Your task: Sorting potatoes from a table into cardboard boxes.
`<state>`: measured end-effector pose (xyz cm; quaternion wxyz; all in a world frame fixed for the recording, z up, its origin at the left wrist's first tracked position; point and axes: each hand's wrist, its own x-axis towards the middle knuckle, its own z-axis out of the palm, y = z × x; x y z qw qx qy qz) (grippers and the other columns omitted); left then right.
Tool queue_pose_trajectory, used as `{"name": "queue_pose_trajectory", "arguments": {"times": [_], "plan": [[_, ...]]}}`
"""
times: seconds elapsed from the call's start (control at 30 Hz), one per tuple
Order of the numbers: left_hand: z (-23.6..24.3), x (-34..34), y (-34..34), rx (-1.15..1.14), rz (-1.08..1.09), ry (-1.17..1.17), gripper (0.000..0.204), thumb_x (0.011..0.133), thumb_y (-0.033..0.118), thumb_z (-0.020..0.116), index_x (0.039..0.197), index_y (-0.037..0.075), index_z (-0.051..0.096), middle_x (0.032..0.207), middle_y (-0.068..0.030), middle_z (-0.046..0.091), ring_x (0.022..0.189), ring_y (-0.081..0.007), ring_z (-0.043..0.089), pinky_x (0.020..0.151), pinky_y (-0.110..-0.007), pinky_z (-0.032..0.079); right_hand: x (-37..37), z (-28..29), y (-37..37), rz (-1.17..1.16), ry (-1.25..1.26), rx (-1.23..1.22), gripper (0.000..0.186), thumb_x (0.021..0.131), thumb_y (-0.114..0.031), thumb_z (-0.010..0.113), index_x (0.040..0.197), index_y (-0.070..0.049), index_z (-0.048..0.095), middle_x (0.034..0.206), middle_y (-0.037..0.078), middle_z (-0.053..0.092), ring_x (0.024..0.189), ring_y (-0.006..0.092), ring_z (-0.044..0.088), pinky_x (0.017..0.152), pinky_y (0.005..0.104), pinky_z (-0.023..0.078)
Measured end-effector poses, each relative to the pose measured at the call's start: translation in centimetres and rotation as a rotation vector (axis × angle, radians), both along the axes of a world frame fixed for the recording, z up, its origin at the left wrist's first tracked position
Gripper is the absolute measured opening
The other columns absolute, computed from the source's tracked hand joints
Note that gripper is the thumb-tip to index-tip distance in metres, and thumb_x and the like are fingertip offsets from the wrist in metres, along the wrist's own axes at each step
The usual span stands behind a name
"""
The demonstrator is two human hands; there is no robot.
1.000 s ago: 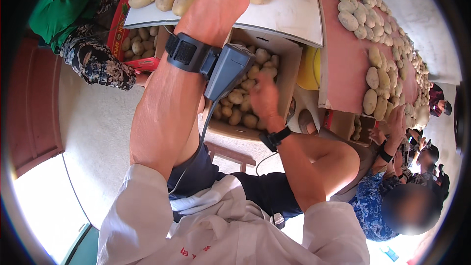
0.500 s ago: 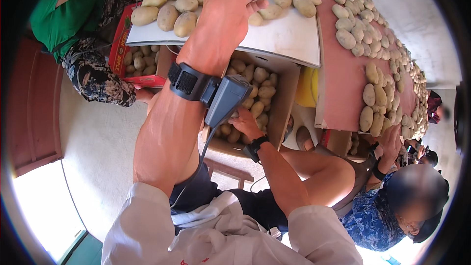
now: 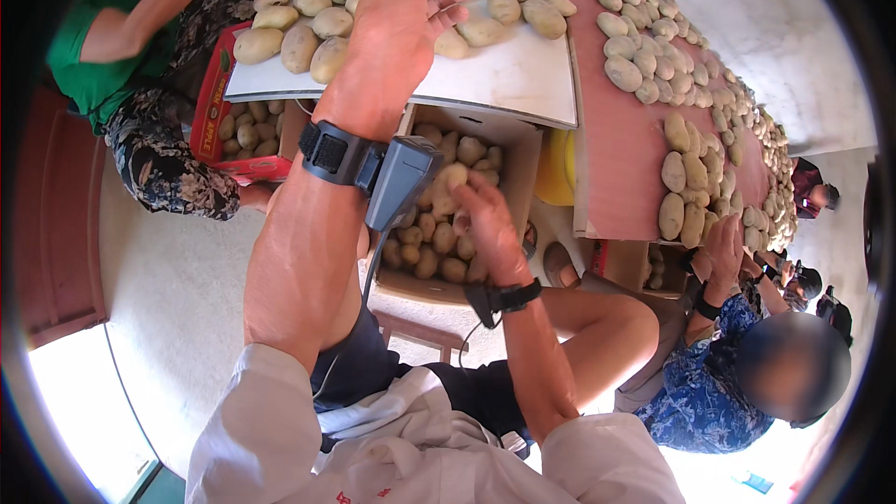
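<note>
My left hand point(image 3: 406, 14) reaches over the potatoes point(image 3: 333, 22) on the white tabletop point(image 3: 448, 84). Its fingers are stretched out, palm side partly hidden, and I see nothing held in it. Below the table edge, my right hand point(image 3: 490, 219) is above a cardboard box point(image 3: 523, 159) full of potatoes point(image 3: 439, 233). One yellowish potato point(image 3: 451, 179) sits between its thumb and fingers. Both wrists wear black straps; a grey device point(image 3: 406, 182) with a cable is fixed to the left one and covers part of the box.
A red carton point(image 3: 210, 121) of potatoes stands left, beside a person in a green shirt point(image 3: 103, 42). On the right, a reddish board point(image 3: 607, 149) carries many potatoes. A yellow container point(image 3: 556, 168) stands under the table. A person in a blue patterned shirt point(image 3: 705, 392) works at the right.
My right hand has risen out of the box with a potato in its fingers. The left hand stays over the table potatoes. The whole view has shifted slightly.
</note>
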<state>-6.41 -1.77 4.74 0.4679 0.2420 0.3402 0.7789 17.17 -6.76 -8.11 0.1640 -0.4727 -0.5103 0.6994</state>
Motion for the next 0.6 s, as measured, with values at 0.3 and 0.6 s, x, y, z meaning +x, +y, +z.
{"name": "queue_pose_trajectory", "arguments": {"times": [0.3, 0.6], "plan": [[0.5, 0.6, 1.2, -0.138, 0.035, -0.013, 0.036, 0.103, 0.012, 0.055, 0.134, -0.005, 0.053, 0.123, -0.0117, 0.063, 0.114, -0.0209, 0.066, 0.096, -0.033, 0.051, -7.0, 10.8, 15.5, -0.061, 0.208, 0.444, 0.057, 0.095, -0.036, 0.068, 0.134, 0.005, 0.058, 0.105, 0.007, 0.069, 0.081, 0.0112, 0.064, 0.058, 0.0239, 0.043], [-0.6, -0.5, 1.9, -0.033, -0.002, 0.036, 0.040, 0.104, 0.013, 0.053, 0.138, -0.008, 0.048, 0.125, -0.0126, 0.062, 0.117, -0.0215, 0.065, 0.093, -0.032, 0.051, -3.6, 6.5, 14.7, -0.112, -0.002, 0.363, 0.043, 0.096, -0.018, 0.062, 0.133, 0.003, 0.060, 0.107, 0.010, 0.070, 0.084, 0.0156, 0.071, 0.059, 0.0257, 0.044]]}}
